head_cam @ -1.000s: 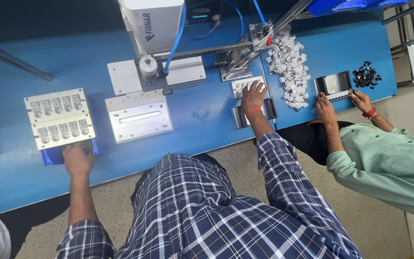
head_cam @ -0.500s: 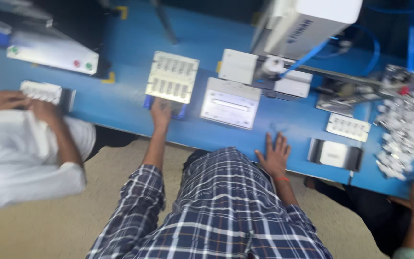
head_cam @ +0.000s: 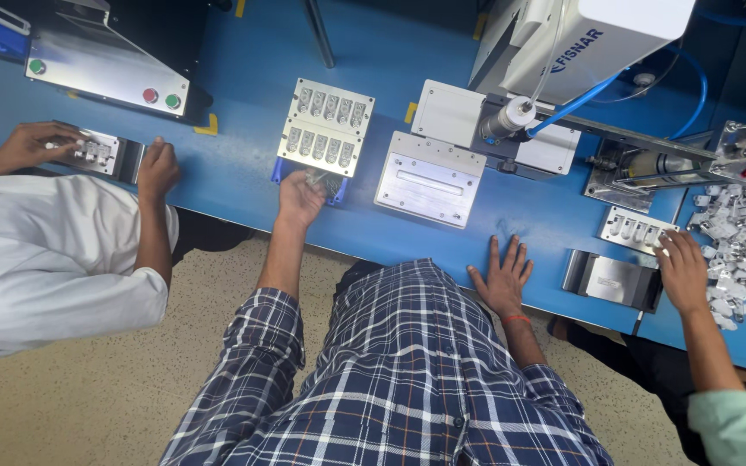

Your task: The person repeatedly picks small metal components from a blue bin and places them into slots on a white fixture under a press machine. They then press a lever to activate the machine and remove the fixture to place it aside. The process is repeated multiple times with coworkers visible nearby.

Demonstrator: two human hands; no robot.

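Fixture tray (head_cam: 325, 128) gripped at its near edge by left hand (head_cam: 300, 198), right hand (head_cam: 502, 278) flat, fingers spread, on blue table (head_cam: 243, 78)

left hand (head_cam: 300, 198) seemingly curled, right hand (head_cam: 502, 278) flat

A long blue workbench (head_cam: 218, 185) over seemingly speckled beige floor (head_cam: 88, 406).

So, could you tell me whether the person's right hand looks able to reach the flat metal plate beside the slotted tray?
Probably yes: the right hand lies flat on the blue table, apart from the metal plate, with only bare tabletop between them.
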